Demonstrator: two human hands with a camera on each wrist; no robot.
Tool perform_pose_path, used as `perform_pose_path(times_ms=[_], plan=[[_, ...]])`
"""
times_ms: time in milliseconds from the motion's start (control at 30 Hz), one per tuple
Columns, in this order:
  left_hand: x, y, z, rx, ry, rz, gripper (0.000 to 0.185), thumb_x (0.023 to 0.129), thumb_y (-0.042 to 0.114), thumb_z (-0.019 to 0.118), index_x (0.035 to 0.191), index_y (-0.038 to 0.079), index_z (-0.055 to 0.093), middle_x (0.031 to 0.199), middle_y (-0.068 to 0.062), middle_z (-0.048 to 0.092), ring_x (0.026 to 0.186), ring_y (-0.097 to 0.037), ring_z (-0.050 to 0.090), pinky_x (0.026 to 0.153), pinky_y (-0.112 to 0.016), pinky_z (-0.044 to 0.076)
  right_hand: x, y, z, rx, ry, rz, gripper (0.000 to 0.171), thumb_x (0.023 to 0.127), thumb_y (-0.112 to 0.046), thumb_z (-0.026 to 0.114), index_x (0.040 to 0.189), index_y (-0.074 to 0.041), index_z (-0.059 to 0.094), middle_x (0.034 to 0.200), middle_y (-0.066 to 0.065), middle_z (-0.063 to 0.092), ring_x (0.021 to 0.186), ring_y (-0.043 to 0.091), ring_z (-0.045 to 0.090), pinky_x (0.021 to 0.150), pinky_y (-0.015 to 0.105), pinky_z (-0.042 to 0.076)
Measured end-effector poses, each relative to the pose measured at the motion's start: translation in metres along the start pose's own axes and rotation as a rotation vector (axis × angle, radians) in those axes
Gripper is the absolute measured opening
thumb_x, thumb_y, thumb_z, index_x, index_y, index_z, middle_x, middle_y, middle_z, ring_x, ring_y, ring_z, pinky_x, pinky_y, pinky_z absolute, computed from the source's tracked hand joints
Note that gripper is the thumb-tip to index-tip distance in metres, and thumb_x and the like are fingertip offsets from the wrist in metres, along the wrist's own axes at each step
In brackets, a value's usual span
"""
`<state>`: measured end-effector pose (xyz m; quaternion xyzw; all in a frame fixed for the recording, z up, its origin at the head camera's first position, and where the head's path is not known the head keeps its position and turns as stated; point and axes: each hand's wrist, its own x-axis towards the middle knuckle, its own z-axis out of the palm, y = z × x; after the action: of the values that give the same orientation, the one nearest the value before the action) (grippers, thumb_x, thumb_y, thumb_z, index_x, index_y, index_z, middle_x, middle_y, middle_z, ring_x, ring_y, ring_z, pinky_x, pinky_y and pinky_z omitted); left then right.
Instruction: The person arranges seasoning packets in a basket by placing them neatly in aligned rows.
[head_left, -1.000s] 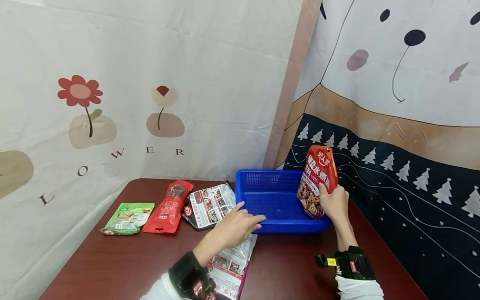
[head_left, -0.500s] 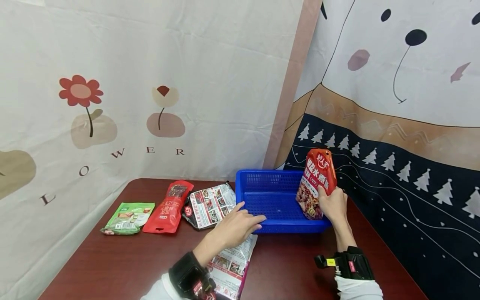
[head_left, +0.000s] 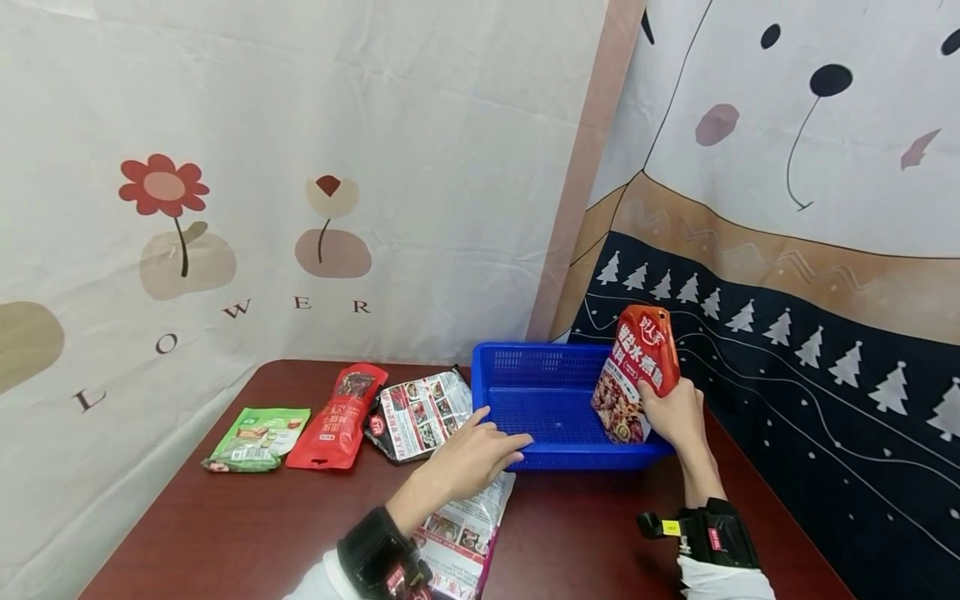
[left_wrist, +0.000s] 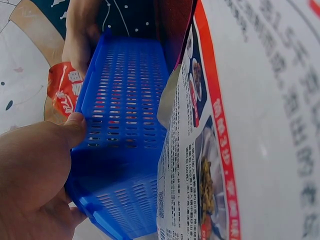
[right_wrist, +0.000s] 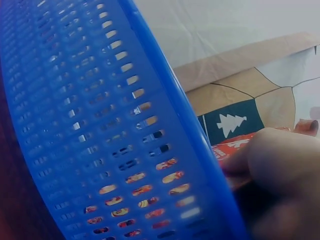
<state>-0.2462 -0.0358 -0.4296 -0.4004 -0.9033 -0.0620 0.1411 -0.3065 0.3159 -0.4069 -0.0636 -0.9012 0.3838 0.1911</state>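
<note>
From the head view, a dark red-brown table [head_left: 247, 533] is seen against printed cloth backdrops. A blue plastic basket [head_left: 542, 367] with perforated walls is placed at the far right of the table. An orange-red seasoning packet [head_left: 636, 367] is held upright by the right hand [head_left: 675, 414], its lower end down inside the right end of the basket; the fingers are wrapped around the packet's lower right edge. The left hand [head_left: 468, 454] is laid on the basket's near left rim, with straight, relaxed fingers reaching over the edge and grasping nothing. Under the left forearm, a white printed food packet [head_left: 465, 533] is spread flat on the table. To the left of the basket, three more packets are lined up: a black-and-white printed packet [head_left: 420, 412] just beside the basket, a red packet [head_left: 337, 417] next to it, and a green packet [head_left: 257, 436] farthest left. Black wrist-mounted devices are worn on both arms.

From the left wrist view, the left hand [left_wrist: 35, 175] is seen pressed against the basket's [left_wrist: 125, 125] blue rim, thumb along the edge. The white printed packet [left_wrist: 200, 165] fills the right side. The right hand [left_wrist: 80, 45] and the orange-red packet [left_wrist: 62, 92] are seen at the basket's far end.

From the right wrist view, the basket's slotted wall [right_wrist: 100, 125] fills the frame. Blurred fingers [right_wrist: 280, 160] are closed on the orange-red packet [right_wrist: 232, 146].
</note>
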Motion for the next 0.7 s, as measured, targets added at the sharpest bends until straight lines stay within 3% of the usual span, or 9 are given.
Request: perform_pose_path(times_ms=[500,700], plan=[[-0.0013,-0.0012,0.0012,-0.009,0.005,0.005,0.037,0.111,0.036,0.045,0.144,0.027,0.061,0.117,0.009,0.079,0.114,-0.016,0.071,0.127,-0.055,0.032,-0.0004,0.0032,-0.0025,0.017,-0.047,0.016,0.063,0.102,-0.042,0.062,0.144,0.004,0.05,0.134,0.033,0.063,0.113,0.048,0.069,0.091,0.061,0.06],[-0.001,-0.0007,0.002,-0.01,0.001,0.001,0.038,0.111,0.037,0.045,0.144,0.027,0.061,0.118,0.009,0.078,0.115,-0.016,0.071,0.127,-0.055,0.032,0.0008,0.0068,-0.0038,0.007,-0.014,-0.04,0.07,0.099,-0.05,0.064,0.146,0.0,0.049,0.136,0.031,0.063,0.113,0.047,0.069,0.092,0.063,0.059]])
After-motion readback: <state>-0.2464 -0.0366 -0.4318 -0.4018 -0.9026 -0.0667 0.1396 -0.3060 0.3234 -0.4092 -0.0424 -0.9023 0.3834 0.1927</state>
